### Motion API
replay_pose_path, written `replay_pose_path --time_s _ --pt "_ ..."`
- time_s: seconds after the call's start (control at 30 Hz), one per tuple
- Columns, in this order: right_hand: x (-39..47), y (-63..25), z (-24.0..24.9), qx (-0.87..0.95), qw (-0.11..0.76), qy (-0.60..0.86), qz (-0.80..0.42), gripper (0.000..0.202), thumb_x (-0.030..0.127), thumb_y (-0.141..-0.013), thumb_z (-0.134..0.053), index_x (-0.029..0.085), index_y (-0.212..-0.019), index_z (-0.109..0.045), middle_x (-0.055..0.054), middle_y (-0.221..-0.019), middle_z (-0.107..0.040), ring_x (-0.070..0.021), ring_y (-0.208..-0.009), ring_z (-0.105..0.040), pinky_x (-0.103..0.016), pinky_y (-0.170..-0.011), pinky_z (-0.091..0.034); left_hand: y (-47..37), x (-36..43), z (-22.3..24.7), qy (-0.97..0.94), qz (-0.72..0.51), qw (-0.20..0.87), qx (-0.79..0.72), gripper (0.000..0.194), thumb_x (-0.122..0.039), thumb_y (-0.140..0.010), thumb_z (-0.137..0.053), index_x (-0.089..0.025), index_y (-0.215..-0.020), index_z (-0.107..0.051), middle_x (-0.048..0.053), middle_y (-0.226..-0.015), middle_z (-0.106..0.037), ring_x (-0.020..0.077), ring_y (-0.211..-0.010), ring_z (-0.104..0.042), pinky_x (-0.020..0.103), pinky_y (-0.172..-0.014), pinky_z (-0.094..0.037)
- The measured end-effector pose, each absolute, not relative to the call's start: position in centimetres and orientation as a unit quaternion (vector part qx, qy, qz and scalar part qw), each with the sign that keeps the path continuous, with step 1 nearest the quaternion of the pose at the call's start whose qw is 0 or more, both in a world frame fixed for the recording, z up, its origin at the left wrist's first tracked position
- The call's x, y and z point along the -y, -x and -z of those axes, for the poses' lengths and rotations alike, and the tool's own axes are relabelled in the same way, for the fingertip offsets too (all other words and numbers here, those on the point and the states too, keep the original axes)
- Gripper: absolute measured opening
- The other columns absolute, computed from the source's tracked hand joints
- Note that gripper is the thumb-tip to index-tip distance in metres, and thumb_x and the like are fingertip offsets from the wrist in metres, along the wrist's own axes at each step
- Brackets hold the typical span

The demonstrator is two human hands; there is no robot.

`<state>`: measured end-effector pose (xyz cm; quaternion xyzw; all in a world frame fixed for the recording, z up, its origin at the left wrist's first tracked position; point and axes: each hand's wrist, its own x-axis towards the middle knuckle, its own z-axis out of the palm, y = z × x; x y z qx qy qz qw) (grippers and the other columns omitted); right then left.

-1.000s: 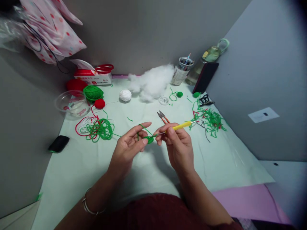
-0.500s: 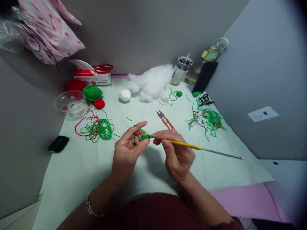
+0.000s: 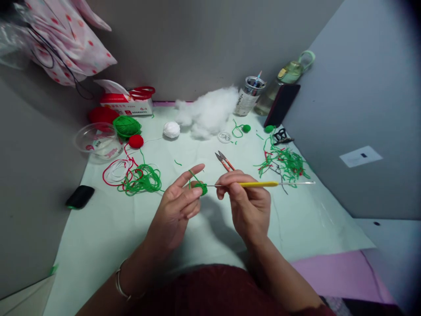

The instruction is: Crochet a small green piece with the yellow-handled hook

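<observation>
Between thumb and fingers, my left hand (image 3: 179, 204) pinches a small green crochet piece (image 3: 201, 188). Green yarn (image 3: 194, 175) runs over its raised forefinger, and a strand trails left to a loose tangle of green yarn (image 3: 144, 179). My right hand (image 3: 248, 199) is closed around the yellow grip of a crochet hook (image 3: 258, 184), held nearly level. The hook's thin left end meets the crochet piece; whether it passes through a stitch is too small to tell. Just beyond my right hand lie thread snips (image 3: 225, 161), partly hidden by it.
White stuffing (image 3: 208, 114) lies at the back, beside a white yarn ball (image 3: 171, 130). Green yarn scraps (image 3: 289, 162) are heaped at right, near a phone (image 3: 282, 105) and a bottle (image 3: 289, 74). At left stand a clear plastic tub (image 3: 98, 142) and a green yarn ball (image 3: 126, 127).
The crochet hook has swung from slanting down rightward to nearly level. My left hand has turned, its thumb now over the crochet piece. The green yarn tangle has shifted slightly right.
</observation>
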<state>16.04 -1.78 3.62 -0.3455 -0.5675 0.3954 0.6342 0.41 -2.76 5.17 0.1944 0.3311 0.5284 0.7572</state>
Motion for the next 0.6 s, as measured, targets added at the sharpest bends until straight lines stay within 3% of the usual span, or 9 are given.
replay_pose_path --time_s 0.13,0.37,0.6 --pt "1.8 -15.9 -3.7 0.564 0.613 0.363 -0.418 0.015 0.026 -0.102 -0.067 0.028 -0.1 -0.082 -0.001 -0.092 -0.077 -0.0134 -0.077 -0.068 -0.03 -0.07 -0.056 -0.2 2.7 -5.0 -0.22 -0.525 0.745 -0.348 0.042 -0.016 -0.083 -0.084 -0.019 -0.124 -0.076 -0.007 -0.075 -0.056 -0.0024 -0.043 -0.023 0.017 -0.045 -0.021" --pt "1.7 -16.1 -3.4 0.502 0.62 0.345 -0.495 0.015 0.031 -0.102 -0.068 0.027 -0.097 -0.082 0.0 -0.086 -0.077 -0.0123 -0.07 -0.068 -0.028 -0.065 -0.057 -0.1 2.7 -4.8 -0.246 -0.52 0.735 -0.359 0.041 -0.017 -0.081 -0.085 -0.023 -0.121 -0.079 -0.004 -0.08 -0.061 -0.0008 -0.046 -0.023 0.018 -0.045 -0.023" --pt "2.1 -15.3 -3.4 0.611 0.609 0.366 -0.349 0.016 0.024 -0.101 -0.067 0.029 -0.105 -0.081 -0.003 -0.095 -0.08 -0.0174 -0.085 -0.073 -0.033 -0.071 -0.062 -0.9 3.1 -4.3 -0.28 -0.538 0.695 -0.386 0.04 -0.023 -0.083 -0.086 -0.024 -0.123 -0.079 -0.003 -0.083 -0.063 0.0021 -0.052 -0.03 0.018 -0.047 -0.028"
